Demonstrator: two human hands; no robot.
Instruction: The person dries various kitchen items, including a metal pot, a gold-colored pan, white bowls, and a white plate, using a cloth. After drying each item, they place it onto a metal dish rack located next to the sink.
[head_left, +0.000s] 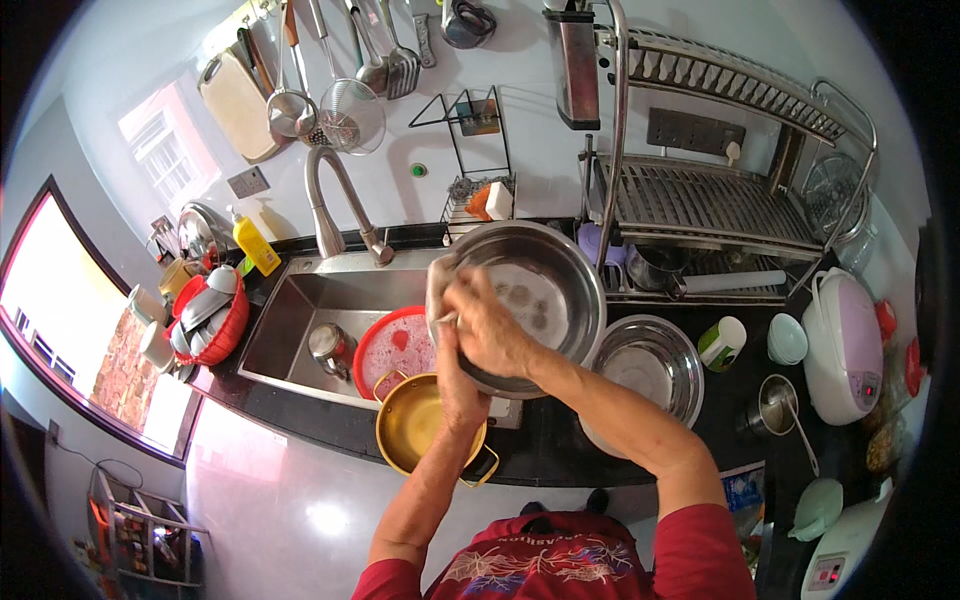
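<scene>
- Head view, centre of the frame: a large steel bowl is tilted on edge over the right end of the sink, its open mouth facing up toward the camera and its lower rim low at the sink's front edge.
- The right hand lies across the bowl's left rim, its grip closed over that rim; a pale cloth is bunched against the same rim just above the knuckles, and I cannot tell which hand pinches it.
- The left hand comes up from the lower centre and sits under and behind the right one, against the bowl's lower left edge; its fingers are hidden, so whether its grip is together or apart cannot be told.
- The relation that matters: the bowl's hollow lies up and to the right of both hands, and the right hand is the nearer to it, already on the rim.
- Lower centre: a brass-coloured pot with two handles rests on the sink's front edge, just below the hands; a red round basin lies in the sink to its upper left, beside a small steel cup.
- Right of centre: a second steel bowl stands on the dark bench, touching or nearly touching the held bowl.
- Upper centre: the tap arches over the sink; a dish rack fills the upper right.
- Left: a red basket of dishes and a yellow bottle.
</scene>
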